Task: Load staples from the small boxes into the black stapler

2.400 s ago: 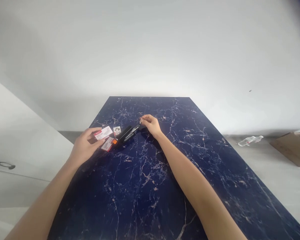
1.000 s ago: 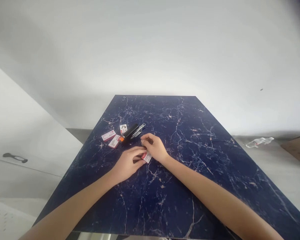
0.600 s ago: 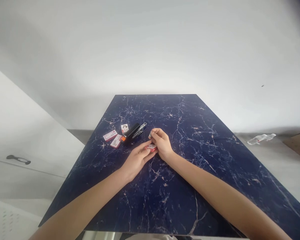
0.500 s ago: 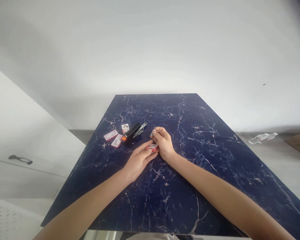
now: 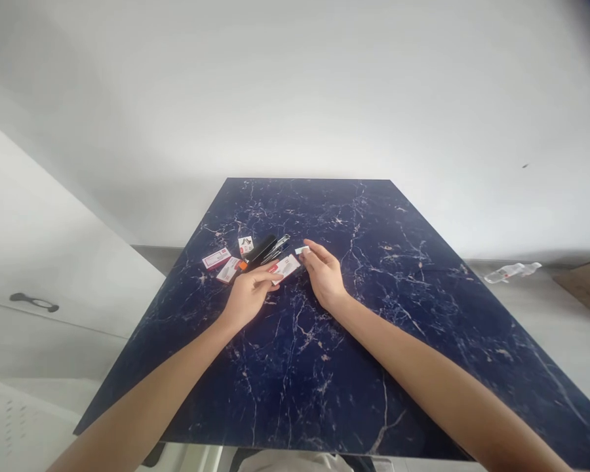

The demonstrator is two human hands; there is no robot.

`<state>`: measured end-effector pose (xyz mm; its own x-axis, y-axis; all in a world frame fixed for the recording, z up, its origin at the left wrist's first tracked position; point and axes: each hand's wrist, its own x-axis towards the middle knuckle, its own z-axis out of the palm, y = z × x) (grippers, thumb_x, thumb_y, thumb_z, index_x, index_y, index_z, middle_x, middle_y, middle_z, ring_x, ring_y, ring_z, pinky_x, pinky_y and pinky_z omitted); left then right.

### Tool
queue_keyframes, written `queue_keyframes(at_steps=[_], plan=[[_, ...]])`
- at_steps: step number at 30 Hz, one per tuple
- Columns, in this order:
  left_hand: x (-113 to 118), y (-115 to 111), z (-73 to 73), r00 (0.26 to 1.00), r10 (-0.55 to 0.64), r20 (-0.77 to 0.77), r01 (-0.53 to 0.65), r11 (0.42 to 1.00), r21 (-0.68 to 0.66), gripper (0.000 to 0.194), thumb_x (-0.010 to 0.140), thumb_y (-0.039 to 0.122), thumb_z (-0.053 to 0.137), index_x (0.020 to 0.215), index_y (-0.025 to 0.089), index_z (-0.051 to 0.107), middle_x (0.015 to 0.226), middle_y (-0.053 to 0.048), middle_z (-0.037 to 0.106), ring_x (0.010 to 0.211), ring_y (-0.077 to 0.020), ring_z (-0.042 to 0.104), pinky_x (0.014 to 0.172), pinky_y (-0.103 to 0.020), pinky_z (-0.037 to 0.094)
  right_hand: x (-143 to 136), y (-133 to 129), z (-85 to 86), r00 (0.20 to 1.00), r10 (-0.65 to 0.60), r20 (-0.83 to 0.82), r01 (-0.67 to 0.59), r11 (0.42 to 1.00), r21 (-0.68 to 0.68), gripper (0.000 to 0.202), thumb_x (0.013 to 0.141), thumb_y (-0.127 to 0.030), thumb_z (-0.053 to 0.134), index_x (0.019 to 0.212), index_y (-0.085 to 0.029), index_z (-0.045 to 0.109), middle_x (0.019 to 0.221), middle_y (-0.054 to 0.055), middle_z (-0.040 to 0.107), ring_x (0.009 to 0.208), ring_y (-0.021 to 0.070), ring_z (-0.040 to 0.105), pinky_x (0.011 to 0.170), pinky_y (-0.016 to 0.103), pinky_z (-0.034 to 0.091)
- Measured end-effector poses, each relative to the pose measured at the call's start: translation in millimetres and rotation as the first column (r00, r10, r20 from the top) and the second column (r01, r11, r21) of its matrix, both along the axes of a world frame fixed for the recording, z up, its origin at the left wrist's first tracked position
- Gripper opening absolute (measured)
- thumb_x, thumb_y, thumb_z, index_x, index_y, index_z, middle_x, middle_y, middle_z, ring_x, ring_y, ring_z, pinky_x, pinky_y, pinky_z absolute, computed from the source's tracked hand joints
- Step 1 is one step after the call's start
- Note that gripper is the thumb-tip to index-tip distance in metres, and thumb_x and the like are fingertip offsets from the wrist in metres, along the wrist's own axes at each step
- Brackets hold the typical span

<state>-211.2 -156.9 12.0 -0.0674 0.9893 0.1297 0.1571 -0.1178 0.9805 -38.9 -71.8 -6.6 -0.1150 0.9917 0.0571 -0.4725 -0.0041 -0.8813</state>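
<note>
Moved: left hand (image 5: 248, 295) and held box (image 5: 286, 267), leftward from right hand (image 5: 325, 274).
Table (image 5: 334, 400): two boxes (image 5: 216, 258), picture box (image 5: 246, 245), black stapler (image 5: 261, 250).
Left hand: fingers pinching held box beside black stapler.
Right hand: fingertips gripping white piece (image 5: 301, 250).

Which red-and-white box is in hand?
The red-and-white box held in the left hand; the other boxes lie on the blue table near the black stapler.

We list: left hand (image 5: 248, 295), bare, slim-fingered; right hand (image 5: 327, 278), bare, slim-fingered; two forearms (image 5: 167, 393), bare, smooth, tapered. Our clothing (image 5: 295, 463), seen only in part: pale beige cloth, rounded in outline, cut off below.
</note>
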Motion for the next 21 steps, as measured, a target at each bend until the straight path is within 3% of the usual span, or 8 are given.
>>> queue_keyframes(at_steps=[4,8,13,16,21], plan=[[2.6,-3.7,-0.4,0.989,0.076,-0.127,-0.065,0.994,0.090,0.024,0.093,0.032,0.061,0.093,0.022,0.082,0.140,-0.006,0.067,0.109,-0.0265,0.073,0.095,-0.044,0.064,0.1,1.6,-3.4,0.989,0.077,0.124,-0.084,0.995,0.051,0.033,0.079,-0.039,0.078,0.108,-0.023,0.078,0.096,0.003,0.074,0.090,0.0191,0.066,0.093,0.037,0.051],[1.2,-3.6,-1.5,0.977,0.156,-0.147,-0.139,0.983,0.121,0.024,0.094,0.026,0.059,0.091,0.023,0.082,0.137,-0.005,0.068,0.108,-0.0262,0.073,0.094,-0.046,0.064,-0.4,-1.4,1.4,0.979,0.031,0.203,-0.049,0.995,0.085,0.031,0.081,-0.039,0.075,0.108,-0.024,0.077,0.095,0.002,0.075,0.090,0.0198,0.068,0.092,0.037,0.051],[-1.1,-4.8,0.1,0.946,0.229,-0.231,-0.193,0.967,0.169,0.024,0.095,0.024,0.059,0.093,0.028,0.083,0.131,-0.003,0.072,0.115,-0.0280,0.069,0.103,-0.051,0.058,1.2,-7.0,10.8,0.909,-0.028,0.416,-0.028,0.991,0.129,0.028,0.086,-0.037,0.071,0.111,-0.025,0.075,0.096,0.004,0.076,0.090,0.0219,0.070,0.091,0.039,0.054],[-1.2,-6.5,2.7,0.928,0.260,-0.266,-0.210,0.956,0.203,0.023,0.095,0.025,0.059,0.092,0.028,0.082,0.130,-0.002,0.073,0.116,-0.0273,0.069,0.105,-0.050,0.055,1.8,-7.7,12.0,0.915,-0.045,0.401,0.001,0.994,0.109,0.031,0.084,-0.037,0.075,0.111,-0.024,0.071,0.100,0.005,0.077,0.094,0.0229,0.072,0.093,0.039,0.055],[1.9,-11.0,6.3,0.927,0.237,-0.292,-0.174,0.959,0.225,0.023,0.096,0.027,0.060,0.092,0.029,0.082,0.128,-0.003,0.074,0.114,-0.0276,0.070,0.096,-0.045,0.059,1.9,-6.6,9.6,0.940,-0.034,0.340,0.021,0.999,0.042,0.026,0.082,-0.041,0.077,0.098,-0.022,0.069,0.097,0.006,0.078,0.093,0.0227,0.073,0.089,0.037,0.056]])
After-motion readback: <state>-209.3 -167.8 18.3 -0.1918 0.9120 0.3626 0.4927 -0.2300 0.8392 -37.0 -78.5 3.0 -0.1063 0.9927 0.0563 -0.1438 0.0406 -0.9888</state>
